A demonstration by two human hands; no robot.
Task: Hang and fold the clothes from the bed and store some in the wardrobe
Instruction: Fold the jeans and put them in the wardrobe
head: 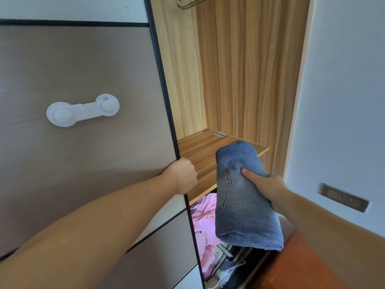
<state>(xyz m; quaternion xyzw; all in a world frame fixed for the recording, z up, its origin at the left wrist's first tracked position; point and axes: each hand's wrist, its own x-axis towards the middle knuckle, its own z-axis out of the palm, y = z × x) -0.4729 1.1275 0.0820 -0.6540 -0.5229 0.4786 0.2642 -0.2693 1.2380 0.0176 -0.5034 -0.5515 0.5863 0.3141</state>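
The left hand (183, 176) gripped the door (83, 142) edge, fingers curled round it, arm stretched forward. The storing step was in hand — the next move likely called for sliding the jeans (245, 197) level onto the shelf (204, 153). The right hand (268, 186) clasped the folded jeans from the side, thumb on top, at the shelf's front edge.

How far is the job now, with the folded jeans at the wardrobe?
Done: the jeans are folded into a bundle and the wardrobe door stands open. In hand: the left hand grips the door's edge while the right hand holds the jeans in front of the wooden shelf. Left: setting them on that shelf. The bed is out of view, so remaining clothes cannot be judged.
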